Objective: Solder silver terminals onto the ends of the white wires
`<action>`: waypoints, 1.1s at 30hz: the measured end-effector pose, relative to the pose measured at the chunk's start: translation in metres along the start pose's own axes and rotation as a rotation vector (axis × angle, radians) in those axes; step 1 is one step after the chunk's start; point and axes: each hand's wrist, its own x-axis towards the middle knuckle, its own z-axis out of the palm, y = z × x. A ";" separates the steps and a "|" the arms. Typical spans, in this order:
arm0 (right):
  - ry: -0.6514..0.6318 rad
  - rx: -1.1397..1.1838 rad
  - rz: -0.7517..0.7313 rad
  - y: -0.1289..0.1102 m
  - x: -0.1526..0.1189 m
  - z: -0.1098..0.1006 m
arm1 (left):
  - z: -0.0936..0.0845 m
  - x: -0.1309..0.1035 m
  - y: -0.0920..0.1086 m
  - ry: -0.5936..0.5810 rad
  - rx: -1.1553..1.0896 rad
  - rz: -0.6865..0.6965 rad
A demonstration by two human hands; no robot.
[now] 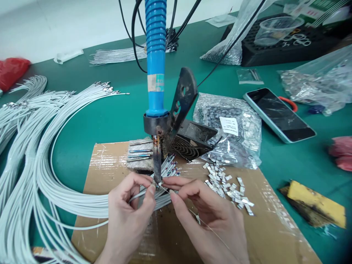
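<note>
Left hand (132,211) grip pinched together on a thin white round cable (134,197), cable end at the fingertips, right under the dark metal tip (157,161) of the blue ribbed soldering iron (156,60). Right hand (210,211) grip clamped on thin silvery wire (214,231), its leading end at the tip.

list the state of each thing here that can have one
left hand: fingertips at the iron's tip, anything held too small to tell
right hand: thumb and finger pinching
thin wire: pinched by the right hand
iron: upright, tip down
white cables: bundled, curving
metal pieces: loose, scattered
phone: face up, screen dark
yellow sponge: blackened along one side
</note>
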 end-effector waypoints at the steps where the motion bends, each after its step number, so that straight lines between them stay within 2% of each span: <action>1: 0.001 0.008 0.000 0.000 0.000 0.001 | 0.001 0.000 0.000 0.011 0.003 0.001; 14: 0.015 0.028 -0.081 0.003 0.000 0.001 | 0.011 -0.001 0.008 0.117 0.034 -0.008; 20: 0.019 0.003 -0.097 0.003 0.001 0.000 | 0.022 -0.004 0.021 0.245 0.000 -0.055; 33: 0.027 0.001 -0.108 0.000 0.001 0.000 | 0.021 -0.003 0.021 0.246 -0.048 -0.060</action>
